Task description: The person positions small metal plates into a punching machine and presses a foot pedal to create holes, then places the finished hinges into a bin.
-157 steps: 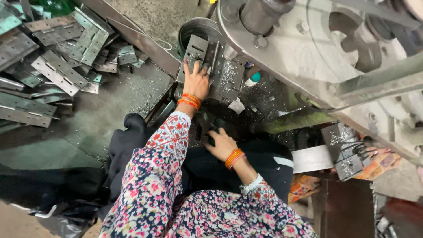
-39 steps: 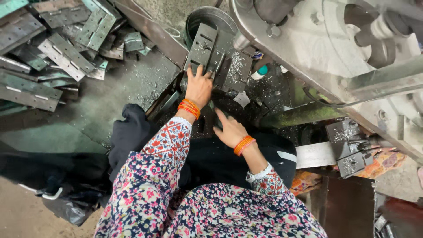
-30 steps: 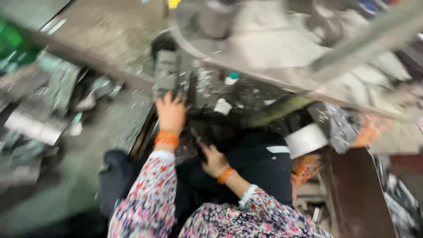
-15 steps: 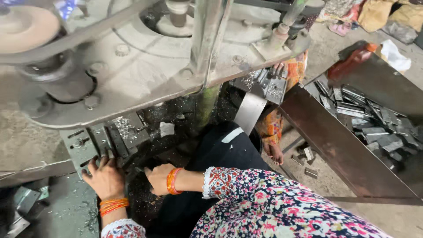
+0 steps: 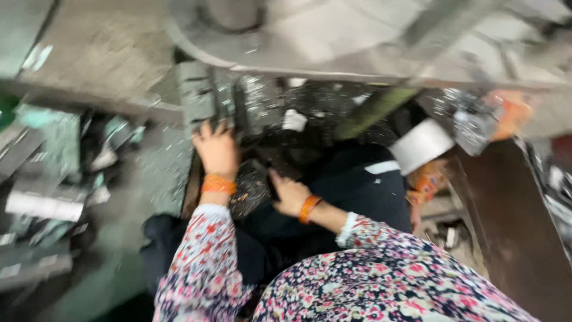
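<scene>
The picture is blurred by head motion. My left hand [image 5: 215, 150], with orange bangles at the wrist, rests with fingers spread against a grey metal block [image 5: 205, 98] at the base of a big press machine [image 5: 333, 36]. My right hand [image 5: 287, 192], also with an orange bangle, lies lower on the dark, chip-strewn ledge [image 5: 253, 185] in front of me. Whether it holds anything is unclear. Both arms wear floral sleeves.
A heap of flat grey metal plates [image 5: 47, 173] lies to the left. A white strip [image 5: 420, 146] and an orange packet [image 5: 500, 113] sit right of the machine. A dark brown metal tray [image 5: 512, 226] runs along the right. Black cloth [image 5: 357, 191] covers my lap.
The view swung right toward the tray of parts, then back left. My left hand stays at the metal block and my right hand stays on the dark ledge.
</scene>
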